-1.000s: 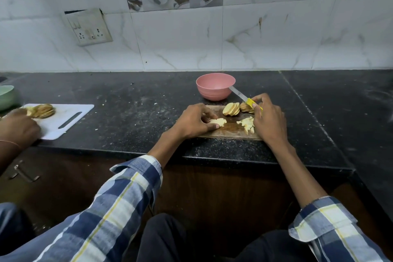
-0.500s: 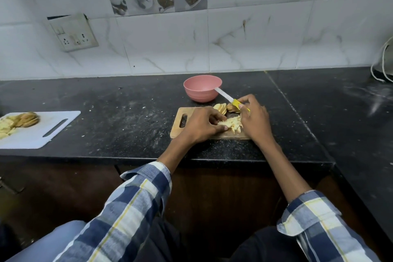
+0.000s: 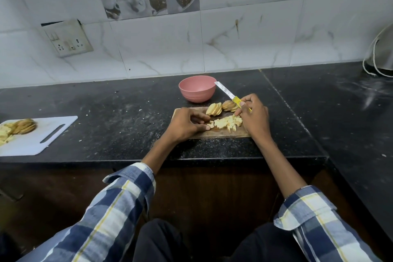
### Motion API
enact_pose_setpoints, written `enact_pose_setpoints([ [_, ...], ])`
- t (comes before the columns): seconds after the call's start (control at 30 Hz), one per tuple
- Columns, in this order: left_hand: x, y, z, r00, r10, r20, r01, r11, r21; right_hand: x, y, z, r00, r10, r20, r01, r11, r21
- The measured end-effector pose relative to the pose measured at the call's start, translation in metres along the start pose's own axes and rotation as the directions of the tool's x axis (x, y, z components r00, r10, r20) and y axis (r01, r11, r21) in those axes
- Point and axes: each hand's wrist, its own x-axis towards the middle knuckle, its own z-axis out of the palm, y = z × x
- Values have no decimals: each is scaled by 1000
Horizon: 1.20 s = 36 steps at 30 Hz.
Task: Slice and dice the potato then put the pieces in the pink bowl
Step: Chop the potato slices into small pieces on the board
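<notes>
A small wooden cutting board [image 3: 221, 133] lies on the black counter. On it sits a heap of diced potato pieces [image 3: 226, 123], with two fans of potato slices [image 3: 214, 109] behind them. My left hand [image 3: 187, 124] rests on the board's left part, its curled fingertips touching the left edge of the diced heap. My right hand [image 3: 253, 116] grips a yellow-handled knife [image 3: 228, 93] and its side lies against the heap's right edge; the blade points up and away toward the bowl. The empty pink bowl [image 3: 197, 89] stands just behind the board.
A white cutting board [image 3: 45, 136] with more sliced potato lies at the counter's left. A grey appliance with a cord [image 3: 380, 57] sits in the far right corner. A wall socket [image 3: 67, 38] is on the tiled wall. The counter edge runs just below the board.
My hands have drawn the scattered diced pieces into one heap between them. The view has shifted right; another person's hand at the white board is out of sight.
</notes>
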Motion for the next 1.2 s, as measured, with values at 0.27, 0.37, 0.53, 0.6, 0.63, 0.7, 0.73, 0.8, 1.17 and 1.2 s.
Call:
enact_pose_setpoints([
  [0.27, 9, 12, 23, 995, 85, -42, -83, 996, 39, -1, -3, 0, 998, -26, 55, 25, 999, 21],
  [0.37, 6, 8, 10, 987, 105, -123, -103, 994, 23, 1, -3, 0, 998, -22, 54, 21, 999, 34],
  [0.53, 6, -10, -16, 959, 6, -284, 7, 999, 44, -1, -3, 1, 996, -21, 83, 16, 998, 55],
  [0.6, 7, -16, -20, 971, -33, -238, 54, 995, 83, 0, -3, 1, 997, -16, 79, 12, 999, 50],
  [0.63, 8, -17, -20, 979, -48, -198, 70, 992, 105, 0, -3, 1, 997, -13, 74, 10, 999, 45],
  [0.7, 9, -17, -17, 990, -57, -129, 78, 984, 161, 0, -2, 1, 998, -8, 63, 5, 999, 35],
  [0.73, 10, -17, -15, 992, -54, -114, 74, 980, 183, 0, -2, 1, 998, -6, 61, 4, 1000, 30],
  [0.8, 10, -14, -12, 993, -36, -108, 57, 979, 198, 0, -2, 0, 998, -6, 57, 4, 1000, 24],
  [1.17, 5, -4, -3, 999, 41, -1, -41, 996, 85, 2, 3, 2, 1000, -25, 14, 25, 1000, 5],
  [1.2, 4, -6, -3, 998, 47, -41, -44, 996, 81, 2, 3, 1, 999, -32, 13, 32, 999, 4],
])
